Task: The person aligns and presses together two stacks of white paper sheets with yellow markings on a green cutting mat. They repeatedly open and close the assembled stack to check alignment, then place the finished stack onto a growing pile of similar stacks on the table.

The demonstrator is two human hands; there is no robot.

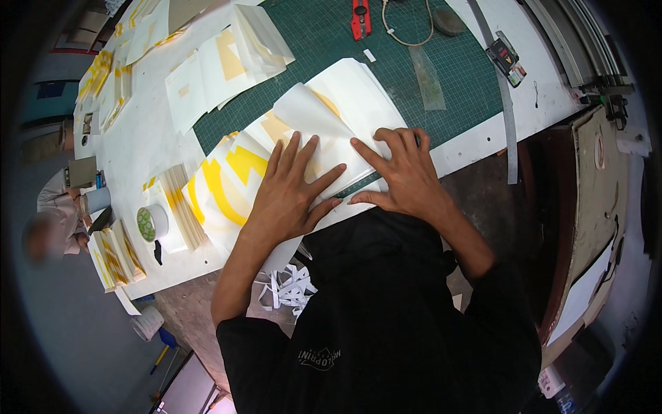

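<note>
A stack of white sheets with yellow printing lies at a slant on the table in front of me. Its upper sheet curls up and folds over, showing a pale, greyish back. My left hand rests flat on the printed side, fingers spread and pointing away from me. On the stack's right part sits my right hand, its index finger touching the sheet by the curl and its thumb stretched toward the near edge. Both thumbs come close together at the table's front edge.
Under the stack is a green cutting mat bearing a red cutter and a looped cable. A metal ruler lies at right. More printed sheets and a round container stand left. Paper strips lie below; another person is at far left.
</note>
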